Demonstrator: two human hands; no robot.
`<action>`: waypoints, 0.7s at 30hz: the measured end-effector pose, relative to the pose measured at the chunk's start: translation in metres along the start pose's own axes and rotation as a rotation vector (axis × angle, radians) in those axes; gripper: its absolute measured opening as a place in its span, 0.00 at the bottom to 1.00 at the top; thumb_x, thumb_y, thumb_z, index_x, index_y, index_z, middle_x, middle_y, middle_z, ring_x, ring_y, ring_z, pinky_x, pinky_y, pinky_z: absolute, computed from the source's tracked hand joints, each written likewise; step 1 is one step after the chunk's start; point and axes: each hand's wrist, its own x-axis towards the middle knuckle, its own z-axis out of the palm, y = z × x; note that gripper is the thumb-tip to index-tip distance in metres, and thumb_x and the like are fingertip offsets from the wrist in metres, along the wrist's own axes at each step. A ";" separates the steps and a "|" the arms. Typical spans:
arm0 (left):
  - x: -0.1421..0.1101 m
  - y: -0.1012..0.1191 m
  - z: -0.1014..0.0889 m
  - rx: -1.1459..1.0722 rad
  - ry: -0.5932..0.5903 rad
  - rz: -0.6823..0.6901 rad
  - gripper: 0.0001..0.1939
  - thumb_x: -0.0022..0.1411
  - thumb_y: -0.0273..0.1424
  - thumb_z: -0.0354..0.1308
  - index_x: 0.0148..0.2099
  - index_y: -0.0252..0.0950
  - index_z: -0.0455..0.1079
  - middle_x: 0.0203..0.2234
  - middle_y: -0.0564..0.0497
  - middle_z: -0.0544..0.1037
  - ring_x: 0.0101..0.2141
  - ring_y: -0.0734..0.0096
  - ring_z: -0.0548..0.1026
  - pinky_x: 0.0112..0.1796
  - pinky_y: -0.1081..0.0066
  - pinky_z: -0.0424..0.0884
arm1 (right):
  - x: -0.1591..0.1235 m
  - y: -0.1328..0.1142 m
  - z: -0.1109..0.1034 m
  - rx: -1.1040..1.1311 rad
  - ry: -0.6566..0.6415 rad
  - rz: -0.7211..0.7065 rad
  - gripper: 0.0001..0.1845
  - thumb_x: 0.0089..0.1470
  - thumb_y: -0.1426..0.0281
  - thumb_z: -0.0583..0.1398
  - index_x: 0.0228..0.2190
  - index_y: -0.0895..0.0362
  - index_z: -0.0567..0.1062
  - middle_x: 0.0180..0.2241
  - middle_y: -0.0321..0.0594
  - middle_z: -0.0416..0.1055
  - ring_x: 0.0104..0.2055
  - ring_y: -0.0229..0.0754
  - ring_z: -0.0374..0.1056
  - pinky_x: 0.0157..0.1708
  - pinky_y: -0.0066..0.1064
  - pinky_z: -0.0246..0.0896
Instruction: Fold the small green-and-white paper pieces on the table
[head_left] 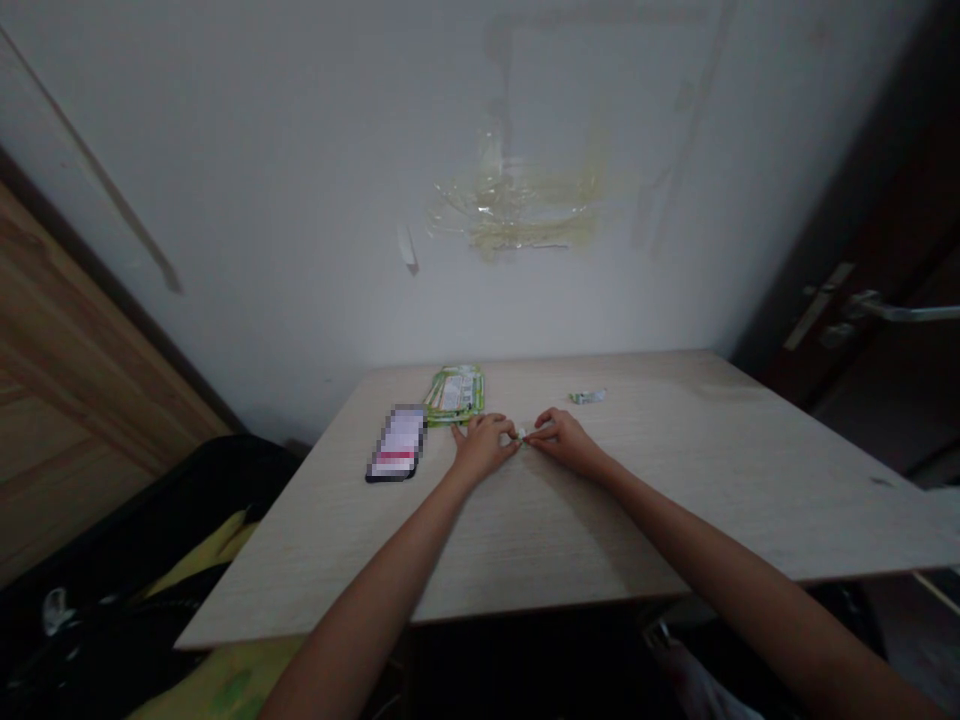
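Both my hands meet near the middle of a light wooden table (675, 500). My left hand (484, 445) and my right hand (562, 438) each pinch an end of a small whitish item (521, 434) between them; it is too small to name. Their fingers are curled closed. Just behind my left hand lies a flat green and white packet (455, 391). A phone (397, 445) lies flat to the left of my left hand. A small green and white wrapper (587, 397) rests beyond my right hand.
A white wall with tape residue (517, 215) rises behind the table. A dark door with a metal handle (892, 310) stands at the right. A wooden panel (67, 400) and a dark bag with yellow fabric (150, 560) sit at the left, below the table edge.
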 end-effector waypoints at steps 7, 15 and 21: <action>0.000 -0.003 0.003 0.008 0.008 0.013 0.09 0.61 0.42 0.61 0.42 0.48 0.76 0.58 0.52 0.71 0.60 0.50 0.61 0.57 0.32 0.46 | 0.005 -0.005 -0.004 -0.070 -0.018 0.037 0.09 0.58 0.62 0.63 0.37 0.49 0.84 0.44 0.44 0.72 0.43 0.44 0.67 0.47 0.36 0.61; 0.000 -0.004 0.003 -0.015 -0.002 0.013 0.09 0.60 0.39 0.61 0.43 0.47 0.76 0.59 0.51 0.71 0.60 0.50 0.61 0.57 0.32 0.45 | 0.009 -0.009 0.000 -0.188 0.016 0.041 0.11 0.60 0.62 0.61 0.42 0.46 0.82 0.40 0.44 0.70 0.43 0.45 0.65 0.45 0.36 0.60; -0.003 -0.002 0.004 -0.031 0.029 0.008 0.08 0.61 0.39 0.61 0.43 0.47 0.76 0.57 0.51 0.73 0.59 0.51 0.62 0.59 0.34 0.43 | 0.007 -0.006 0.000 -0.169 0.009 0.020 0.13 0.60 0.63 0.61 0.46 0.45 0.81 0.42 0.44 0.69 0.46 0.45 0.64 0.47 0.37 0.60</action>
